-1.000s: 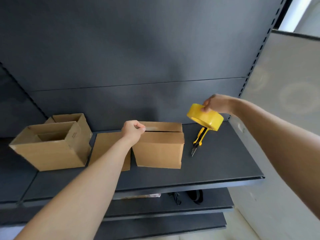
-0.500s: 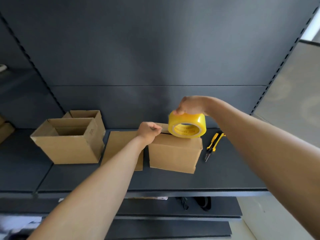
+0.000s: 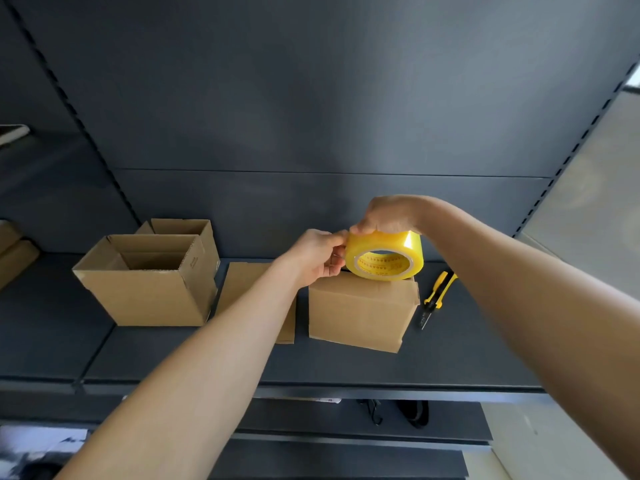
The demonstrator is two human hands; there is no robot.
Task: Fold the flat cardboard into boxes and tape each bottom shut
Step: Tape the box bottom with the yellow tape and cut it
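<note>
A folded cardboard box [image 3: 360,311] stands on the dark shelf [image 3: 450,362] with its closed flaps facing up. A yellow tape roll [image 3: 384,256] sits on edge on top of the box. My right hand [image 3: 388,214] grips the roll from above. My left hand [image 3: 317,256] is at the roll's left side, fingers curled and pinching at the tape there. The tape's loose end is too small to make out. A flat cardboard sheet [image 3: 242,282] lies on the shelf just left of the box, partly under my left forearm.
Two open-topped boxes [image 3: 149,289] stand at the left, one behind the other. A yellow-handled cutter [image 3: 436,294] lies right of the box. More cardboard [image 3: 14,258] shows at the far left edge. Lower shelves run below.
My right hand carried the tape roll from the right and set it on the box top. My left hand left the box's left corner and came to the roll's side.
</note>
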